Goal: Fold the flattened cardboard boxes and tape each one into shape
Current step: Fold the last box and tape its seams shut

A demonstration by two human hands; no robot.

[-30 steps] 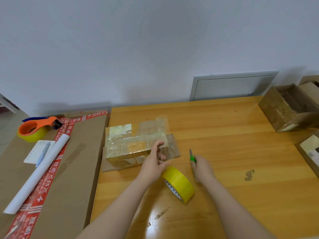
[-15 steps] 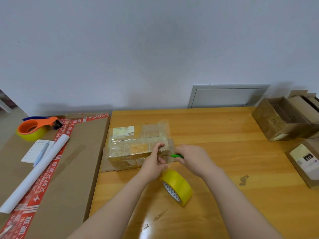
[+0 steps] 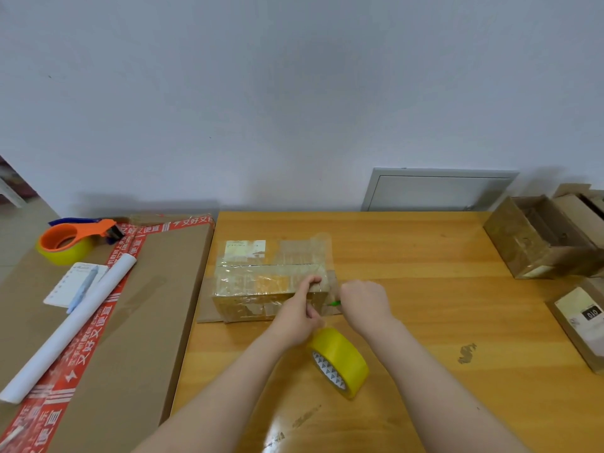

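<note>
Your right hand [image 3: 364, 300] has left its spot on the counter [image 3: 434, 322] right of the yellow tape roll [image 3: 340, 361] and come in to the right end of the cardboard box [image 3: 261, 282], bringing the green cutter [image 3: 334, 303] with it. Its fingers are curled tight round the cutter, and only the green tip shows, pointing left at the box end.

Your left hand [image 3: 299, 310] grips the near right corner of the box, forefinger bent over the top edge, the other fingers [image 3: 310, 313] curled in below. The box sits folded at the left middle of the counter, glossy with tape, and the roll stands on edge just near of your left hand.

You look to be at the cutting step: tape laid over this box, strip not yet parted from the roll. I cannot make out the strip itself. The next move calls for a taut strip and a short cut close to the box end, blade kept away from your left fingers, which are very near the tip.

Off to the left, a flat carton [image 3: 137, 322] carries an orange tape dispenser [image 3: 75, 238], a notepad [image 3: 70, 279], a pen [image 3: 81, 287] and a white paper roll [image 3: 65, 328]. Open boxes [image 3: 539, 237] and a labelled box [image 3: 581, 318] stand far right, well apart from the work.
</note>
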